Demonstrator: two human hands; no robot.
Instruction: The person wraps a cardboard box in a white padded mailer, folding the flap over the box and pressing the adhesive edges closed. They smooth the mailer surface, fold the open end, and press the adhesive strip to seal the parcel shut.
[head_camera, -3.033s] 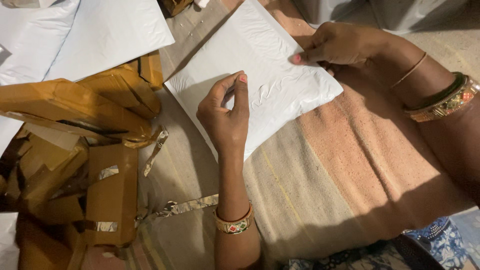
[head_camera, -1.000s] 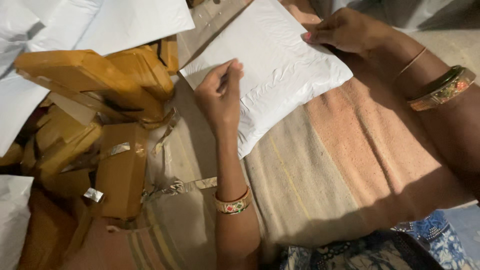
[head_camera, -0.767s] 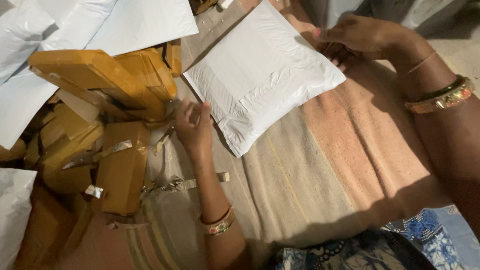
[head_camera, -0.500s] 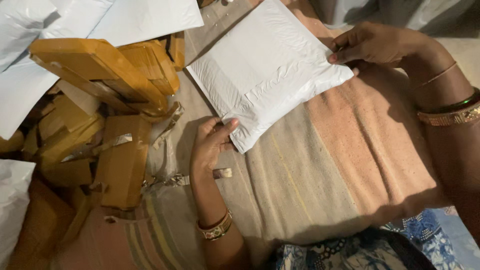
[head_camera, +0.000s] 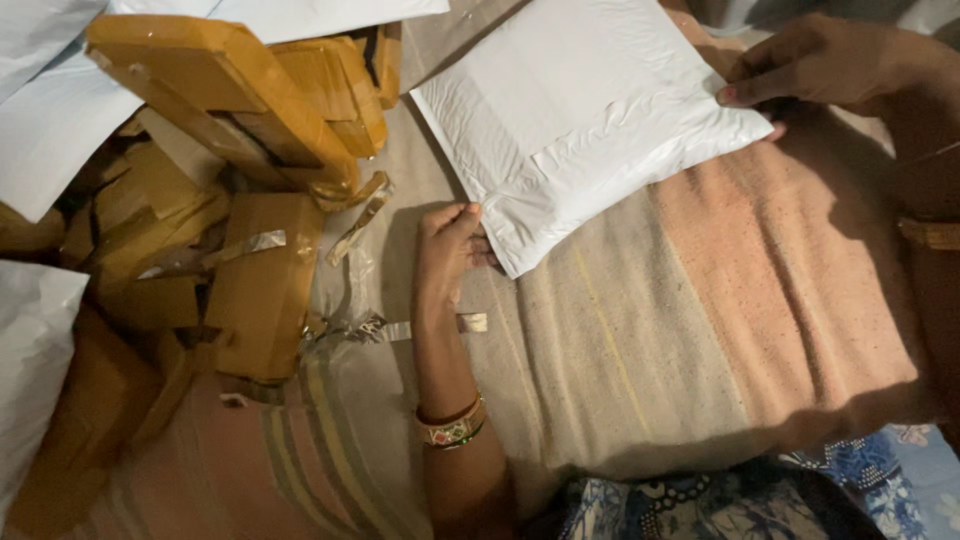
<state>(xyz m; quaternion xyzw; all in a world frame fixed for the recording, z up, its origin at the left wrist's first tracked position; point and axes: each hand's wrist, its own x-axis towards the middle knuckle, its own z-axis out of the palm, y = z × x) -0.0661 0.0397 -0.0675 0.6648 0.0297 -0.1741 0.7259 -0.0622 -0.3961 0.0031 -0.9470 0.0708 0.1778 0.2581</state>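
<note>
We see two bare hands at opposite corners of a white padded mailer (head_camera: 585, 120) on a striped cloth (head_camera: 720, 330).

We note the left hand (head_camera: 447, 250) lies at the mailer's near corner, fingers together and curled at its edge, touching it; whether it pinches it we cannot tell. The right hand (head_camera: 815, 65) presses the far right corner, fingers together, thumb tucked below the edge. The mailer lies flat, skewed, at top centre. Brown cardboard scraps (head_camera: 230, 200) with tape pile just left of it; a tape strip (head_camera: 400, 328) runs under the left wrist.
</note>
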